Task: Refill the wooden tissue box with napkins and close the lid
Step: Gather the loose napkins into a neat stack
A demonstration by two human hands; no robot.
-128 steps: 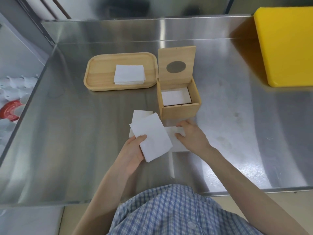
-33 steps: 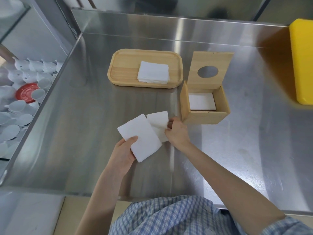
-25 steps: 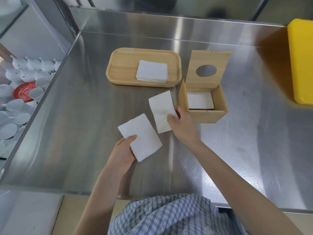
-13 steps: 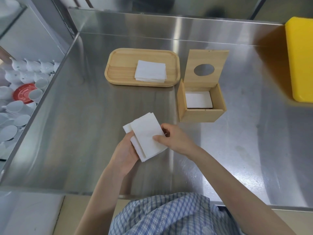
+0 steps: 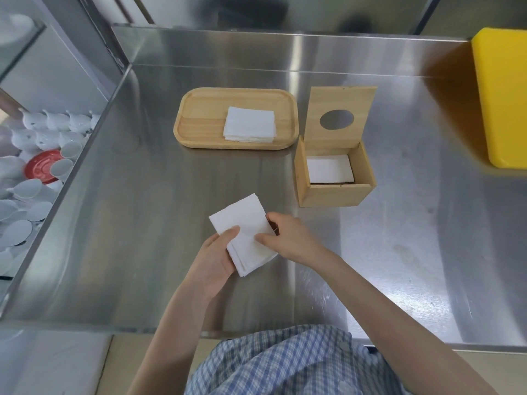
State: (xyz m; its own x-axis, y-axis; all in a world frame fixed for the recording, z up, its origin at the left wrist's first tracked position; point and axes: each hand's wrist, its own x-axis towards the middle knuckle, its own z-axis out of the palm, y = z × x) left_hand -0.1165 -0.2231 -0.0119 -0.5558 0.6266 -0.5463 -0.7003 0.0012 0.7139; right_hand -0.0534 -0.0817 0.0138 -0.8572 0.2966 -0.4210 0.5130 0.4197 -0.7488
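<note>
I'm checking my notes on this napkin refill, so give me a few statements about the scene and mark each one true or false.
1. The box has its lid standing open. True.
2. The box is empty. False: a white napkin lies inside.
3. Both the left hand and right hand hold the napkins. True.
4. The tray holds nothing. False: a stack of napkins sits on it.
5. The tray lies right of the box. False: it lies left.
</note>
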